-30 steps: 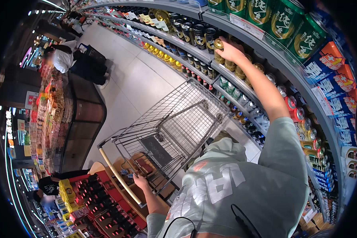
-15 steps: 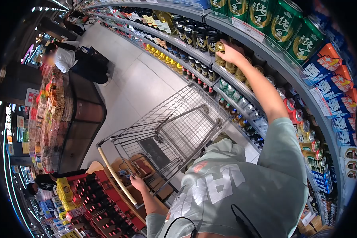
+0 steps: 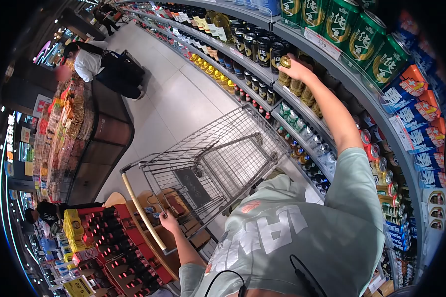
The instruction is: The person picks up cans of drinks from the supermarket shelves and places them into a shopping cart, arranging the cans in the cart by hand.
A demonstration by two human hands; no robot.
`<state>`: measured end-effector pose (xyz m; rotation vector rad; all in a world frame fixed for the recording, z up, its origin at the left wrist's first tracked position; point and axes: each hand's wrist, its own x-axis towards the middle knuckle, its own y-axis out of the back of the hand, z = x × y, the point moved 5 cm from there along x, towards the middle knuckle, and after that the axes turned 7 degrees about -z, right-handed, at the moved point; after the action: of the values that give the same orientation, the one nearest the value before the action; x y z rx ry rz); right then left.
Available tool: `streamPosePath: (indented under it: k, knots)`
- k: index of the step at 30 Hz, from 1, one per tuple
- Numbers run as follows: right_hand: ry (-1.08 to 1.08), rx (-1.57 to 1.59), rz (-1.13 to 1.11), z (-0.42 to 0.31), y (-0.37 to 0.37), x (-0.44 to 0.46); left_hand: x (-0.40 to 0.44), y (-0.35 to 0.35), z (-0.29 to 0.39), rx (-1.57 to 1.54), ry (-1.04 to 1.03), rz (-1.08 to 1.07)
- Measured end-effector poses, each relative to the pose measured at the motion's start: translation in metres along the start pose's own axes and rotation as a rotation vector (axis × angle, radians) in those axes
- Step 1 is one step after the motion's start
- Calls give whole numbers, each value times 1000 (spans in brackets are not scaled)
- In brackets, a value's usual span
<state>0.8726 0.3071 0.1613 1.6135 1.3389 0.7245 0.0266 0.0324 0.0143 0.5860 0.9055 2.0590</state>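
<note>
My right hand (image 3: 298, 68) reaches out to the shelf, with its fingers closed around a gold can (image 3: 285, 62) at the front of a row of similar gold cans (image 3: 307, 95). Black cans (image 3: 263, 51) stand beside it on the same shelf. Low on the left, my left hand (image 3: 169, 221) is closed at the wire frame of the shopping cart (image 3: 218, 168), just inside its pale handle (image 3: 142, 213). Fingers partly hide what it grips there. The cart's basket shows bare wire mesh.
Green cans (image 3: 344, 27) fill the shelf above, and bottles and cans fill the lower shelves (image 3: 302, 133). Left of the aisle is a display counter (image 3: 101, 133) heaped with packaged goods. A person (image 3: 101, 67) stands beside it. A red bottle display (image 3: 119, 242) is at lower left.
The view has shifted slightly, moving the shelf and my right hand a little rightward in the frame. My right hand stays around the gold can. The person by the counter appears turned slightly differently.
</note>
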Motion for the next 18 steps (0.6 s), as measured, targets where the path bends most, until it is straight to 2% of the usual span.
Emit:
streamPosePath:
  k: [3, 6, 8, 12, 15, 17, 18]
  knots:
    - [-60, -95, 12, -17, 14, -27, 5, -3, -9, -29, 4, -16]
    - [-74, -140, 66, -18, 13, -27, 2, -6, -13, -152, 110, -62]
    - [-68, -150, 101, -15, 9, -25, -3, -1, -2, -143, 75, -40]
    - [-78, -163, 83, -17, 12, -25, 2, -7, -21, -133, -14, 14]
    - [-82, -162, 21, -20, 15, -24, -10, 5, 15, -205, 6, 18]
    - [-91, -119, 7, -28, 19, -32, -21, 13, 41, -387, 147, -52]
    - [-23, -56, 41, -19, 12, -25, 0, -15, -24, -443, 188, -98]
